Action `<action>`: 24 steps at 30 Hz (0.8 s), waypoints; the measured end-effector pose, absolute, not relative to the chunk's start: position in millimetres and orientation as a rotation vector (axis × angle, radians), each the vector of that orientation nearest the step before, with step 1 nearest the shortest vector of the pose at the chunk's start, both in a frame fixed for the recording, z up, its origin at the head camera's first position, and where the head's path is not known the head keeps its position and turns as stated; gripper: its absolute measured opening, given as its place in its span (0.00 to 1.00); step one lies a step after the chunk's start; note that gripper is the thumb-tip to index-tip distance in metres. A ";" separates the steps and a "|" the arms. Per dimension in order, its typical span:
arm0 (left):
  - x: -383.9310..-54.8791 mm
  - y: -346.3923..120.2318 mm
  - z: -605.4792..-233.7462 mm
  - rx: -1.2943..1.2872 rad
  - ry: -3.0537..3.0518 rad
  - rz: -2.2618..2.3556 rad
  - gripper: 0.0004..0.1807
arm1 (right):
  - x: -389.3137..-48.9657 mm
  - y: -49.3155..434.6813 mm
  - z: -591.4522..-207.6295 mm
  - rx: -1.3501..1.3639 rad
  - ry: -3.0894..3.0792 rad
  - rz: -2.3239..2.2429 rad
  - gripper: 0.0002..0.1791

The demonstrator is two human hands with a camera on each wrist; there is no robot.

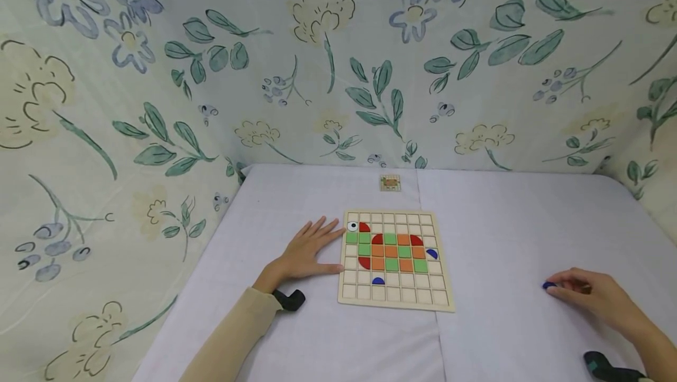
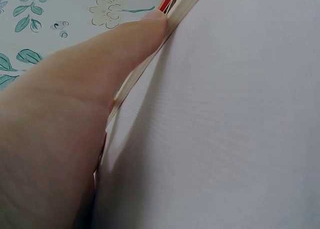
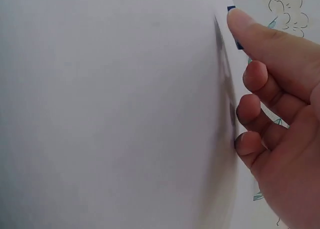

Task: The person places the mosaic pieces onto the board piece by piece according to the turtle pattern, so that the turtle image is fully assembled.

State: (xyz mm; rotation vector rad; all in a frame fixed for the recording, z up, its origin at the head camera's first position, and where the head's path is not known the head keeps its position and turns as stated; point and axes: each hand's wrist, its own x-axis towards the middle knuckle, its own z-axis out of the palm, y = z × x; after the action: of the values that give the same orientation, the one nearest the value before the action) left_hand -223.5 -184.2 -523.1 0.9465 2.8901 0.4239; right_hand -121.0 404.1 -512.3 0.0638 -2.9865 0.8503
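Observation:
A wooden grid board (image 1: 394,300) lies on the white cloth, with red, green and orange tiles forming a patch across its middle rows. One white eye tile (image 1: 352,226) sits near its upper left corner. Two blue half-round tiles lie on it, one at the lower middle (image 1: 378,281) and one at the right (image 1: 432,254). My left hand (image 1: 309,251) rests at the board's left edge with fingers spread, thumb against the edge in the left wrist view. Well right of the board, my right hand (image 1: 597,297) pinches a blue tile (image 1: 550,285) just above the cloth; its other fingers are curled.
Behind the board lies a small pattern card (image 1: 391,183). White cloth (image 1: 508,217) covers the table. Flower-printed fabric (image 1: 317,76) hangs behind and at the sides. Dark straps with camera mounts (image 1: 290,300) are on both wrists.

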 end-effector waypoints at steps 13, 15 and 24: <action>-225.1 -184.4 -526.1 0.937 2.898 0.406 0.52 | -121.3 349.1 -481.6 0.410 -2.681 1.033 0.10; -224.5 -184.3 -525.4 0.940 2.897 0.414 0.52 | -122.3 338.4 -479.0 0.427 -2.656 1.061 0.11; -224.7 -184.6 -525.1 0.951 2.885 0.466 0.52 | -126.0 279.9 -471.5 0.386 -2.708 1.119 0.08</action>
State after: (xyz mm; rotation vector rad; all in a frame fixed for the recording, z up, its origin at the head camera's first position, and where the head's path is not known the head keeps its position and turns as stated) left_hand -224.7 -184.6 -525.1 0.9511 2.8854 0.4663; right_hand -126.0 279.9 -471.5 0.3856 -2.7075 1.1190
